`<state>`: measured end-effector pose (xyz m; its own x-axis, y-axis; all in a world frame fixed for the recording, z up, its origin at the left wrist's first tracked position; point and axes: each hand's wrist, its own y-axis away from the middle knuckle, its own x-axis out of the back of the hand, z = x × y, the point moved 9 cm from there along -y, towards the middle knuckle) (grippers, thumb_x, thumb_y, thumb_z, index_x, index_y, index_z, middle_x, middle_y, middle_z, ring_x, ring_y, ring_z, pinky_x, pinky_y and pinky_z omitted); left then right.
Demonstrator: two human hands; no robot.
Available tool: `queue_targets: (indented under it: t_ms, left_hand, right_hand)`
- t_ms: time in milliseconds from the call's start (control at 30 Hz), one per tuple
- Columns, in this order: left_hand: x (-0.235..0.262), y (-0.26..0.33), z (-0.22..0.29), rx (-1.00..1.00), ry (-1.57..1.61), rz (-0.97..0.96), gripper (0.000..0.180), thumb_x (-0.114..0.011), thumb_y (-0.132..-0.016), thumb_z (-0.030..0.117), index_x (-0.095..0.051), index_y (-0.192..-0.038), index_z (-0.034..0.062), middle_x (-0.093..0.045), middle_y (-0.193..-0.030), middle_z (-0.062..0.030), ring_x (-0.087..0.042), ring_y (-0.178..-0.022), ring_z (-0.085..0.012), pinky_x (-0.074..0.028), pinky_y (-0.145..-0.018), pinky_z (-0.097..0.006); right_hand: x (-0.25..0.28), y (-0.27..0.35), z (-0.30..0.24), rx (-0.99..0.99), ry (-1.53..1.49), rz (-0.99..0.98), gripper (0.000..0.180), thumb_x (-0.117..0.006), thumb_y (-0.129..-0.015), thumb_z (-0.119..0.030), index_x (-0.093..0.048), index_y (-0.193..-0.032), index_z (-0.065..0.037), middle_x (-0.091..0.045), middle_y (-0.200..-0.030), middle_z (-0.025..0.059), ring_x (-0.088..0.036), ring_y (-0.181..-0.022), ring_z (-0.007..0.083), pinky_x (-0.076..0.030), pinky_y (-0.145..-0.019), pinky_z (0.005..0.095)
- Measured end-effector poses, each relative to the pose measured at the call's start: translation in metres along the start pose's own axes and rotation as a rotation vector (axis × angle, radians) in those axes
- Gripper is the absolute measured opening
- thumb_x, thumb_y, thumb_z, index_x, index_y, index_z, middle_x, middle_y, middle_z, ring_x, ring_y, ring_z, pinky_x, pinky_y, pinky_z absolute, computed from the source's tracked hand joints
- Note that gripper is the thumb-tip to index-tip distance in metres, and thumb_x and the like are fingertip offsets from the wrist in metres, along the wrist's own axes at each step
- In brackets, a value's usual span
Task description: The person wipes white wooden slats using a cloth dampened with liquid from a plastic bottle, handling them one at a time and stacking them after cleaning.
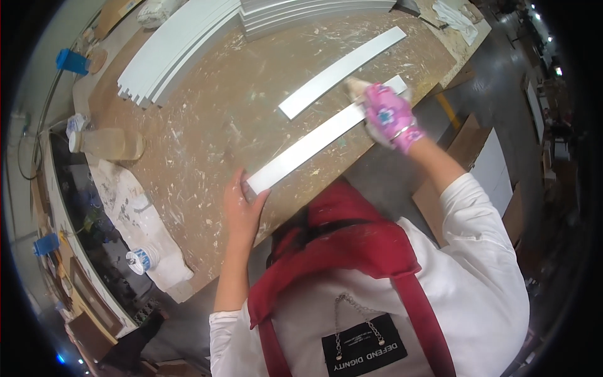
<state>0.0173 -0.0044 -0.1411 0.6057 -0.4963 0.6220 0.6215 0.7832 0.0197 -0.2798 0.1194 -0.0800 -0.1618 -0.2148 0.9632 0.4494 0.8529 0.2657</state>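
A long white strip (314,142) lies slantwise on the worktable, close to its near edge. My bare left hand (245,204) grips the strip's left end, thumb on one side and fingers on the other. My right hand (388,114), in a pink flowered glove, is closed over the strip near its far right end. Under the gloved fingers a pale cloth (355,88) presses on the strip; much of it is hidden by the hand. A second white strip (342,72) lies apart, just beyond the first.
White strips (182,47) lie fanned at the far left of the brown, paint-flecked table (207,141), beside a stack of white boards (314,17). A bottle of yellowish liquid (113,144), a stained white cloth (135,207) and a small tub (142,260) line the left edge. Cardboard (468,147) stands right.
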Motion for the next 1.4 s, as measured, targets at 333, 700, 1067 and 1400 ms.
queue_targets:
  t_ms: [333, 700, 1067, 1400]
  left_hand:
    - [0.002, -0.004, 0.008, -0.042, 0.062, -0.08, 0.081, -0.076, -0.074, 0.006, -0.033, -0.142, 0.0034, -0.059, -0.111, -0.0113, -0.056, -0.094, -0.0187, -0.046, -0.086, -0.03]
    - [0.006, -0.01, 0.01, -0.101, 0.25, -0.067, 0.086, -0.077, -0.073, 0.005, -0.028, -0.144, 0.0018, -0.064, -0.102, -0.0095, -0.058, -0.088, -0.0173, -0.047, -0.083, -0.029]
    - [-0.007, -0.007, -0.004, -0.161, 0.255, -0.085, 0.08, -0.074, -0.072, 0.001, -0.034, -0.142, 0.0018, -0.061, -0.106, -0.0115, -0.057, -0.092, -0.0204, -0.046, -0.086, -0.032]
    - [-0.003, -0.005, -0.002, -0.05, 0.105, -0.059, 0.072, -0.074, -0.072, 0.002, -0.042, -0.137, 0.0035, -0.059, -0.111, -0.0141, -0.056, -0.098, -0.0231, -0.045, -0.086, -0.032]
  right_hand:
    - [-0.031, -0.008, -0.171, 0.167, -0.74, 0.061, 0.031, -0.045, -0.092, -0.029, -0.055, -0.103, -0.002, -0.064, -0.089, 0.0147, -0.064, -0.085, 0.0248, -0.042, -0.093, 0.0425]
    - [-0.058, 0.001, -0.186, 0.51, -0.085, 0.047, 0.042, -0.037, -0.097, -0.036, -0.05, -0.121, -0.005, -0.059, -0.114, 0.0074, -0.054, -0.106, 0.0217, -0.029, -0.102, 0.0413]
    - [-0.031, 0.01, -0.162, 0.477, -0.427, 0.083, 0.054, -0.047, -0.091, -0.046, -0.051, -0.114, 0.003, -0.057, -0.111, 0.02, -0.057, -0.103, 0.0312, -0.042, -0.093, 0.0419]
    - [0.005, -0.01, 0.12, -0.434, -0.554, 0.284, 0.031, -0.037, -0.098, -0.02, -0.063, -0.09, -0.004, -0.061, -0.075, 0.0155, -0.063, -0.068, 0.0271, -0.052, -0.063, 0.0379]
